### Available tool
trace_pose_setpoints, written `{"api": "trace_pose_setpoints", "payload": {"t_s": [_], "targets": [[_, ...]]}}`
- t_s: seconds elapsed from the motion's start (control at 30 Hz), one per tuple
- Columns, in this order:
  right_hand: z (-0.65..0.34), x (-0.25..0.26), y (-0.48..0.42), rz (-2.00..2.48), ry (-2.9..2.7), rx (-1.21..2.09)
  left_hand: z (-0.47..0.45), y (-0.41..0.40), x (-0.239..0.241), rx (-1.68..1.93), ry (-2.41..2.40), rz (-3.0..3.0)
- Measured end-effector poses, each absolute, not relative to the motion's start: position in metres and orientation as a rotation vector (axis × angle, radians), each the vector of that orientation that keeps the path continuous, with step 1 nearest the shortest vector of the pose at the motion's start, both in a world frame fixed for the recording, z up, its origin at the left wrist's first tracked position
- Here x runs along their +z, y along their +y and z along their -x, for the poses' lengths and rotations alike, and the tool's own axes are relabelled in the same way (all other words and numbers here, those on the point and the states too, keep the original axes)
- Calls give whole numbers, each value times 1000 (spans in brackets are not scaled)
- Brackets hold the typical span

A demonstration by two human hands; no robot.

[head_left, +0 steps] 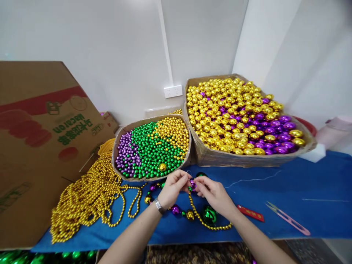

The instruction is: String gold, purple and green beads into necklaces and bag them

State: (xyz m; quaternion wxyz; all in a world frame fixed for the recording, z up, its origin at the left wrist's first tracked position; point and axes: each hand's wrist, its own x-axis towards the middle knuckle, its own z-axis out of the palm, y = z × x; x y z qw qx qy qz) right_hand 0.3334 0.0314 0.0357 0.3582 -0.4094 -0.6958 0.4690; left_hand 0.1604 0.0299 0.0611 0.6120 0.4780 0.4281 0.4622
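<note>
My left hand (173, 186) and my right hand (213, 191) meet over the blue cloth, fingertips pinched close together on a bead string. Between them shows a shiny purple bead (193, 185), with a small green bead just below it. A thin thread end curls up beside my left fingertips. Below the hands hangs a strand of small gold beads (198, 219), curving right under my right wrist. Larger beads of the string lie under my left wrist: a purple ball (175, 209), a gold ball (190, 215) and a big green ball (209, 215). The fingers hide exactly what each tip grips.
A box of small beads (113, 167) stands just beyond my hands, a larger box of gold and purple balls (236, 161) behind right. Gold bead strands (85, 198) heap beside a tall carton (41, 146) at left. Pink thread snips (291, 219) and a red packet (250, 213) lie right.
</note>
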Motion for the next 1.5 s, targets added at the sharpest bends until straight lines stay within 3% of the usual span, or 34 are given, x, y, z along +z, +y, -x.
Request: {"api": "trace_pose_setpoints", "payload": {"t_s": [0.17,0.5,1.1,1.2,1.3,1.4,1.5], "targets": [[-319,31,29,979,-1851,1270,-160,28,63,1032,1023,-1269],[-308,18,30,1140,-1795,781,-163,23,57,1069,1037,-1314],[-346,53,24,1102,-1769,872,-165,20,65,1038,1099,-1489],[-354,57,26,1095,-1735,942,-161,19,66,1074,1211,-1706],[-358,55,28,968,-1405,1247,-156,19,63,1188,1282,-1716],[-357,48,30,763,-936,1507,-155,21,56,1185,1078,-1265],[-358,41,32,738,-838,1542,-158,22,48,1169,756,-814]]}}
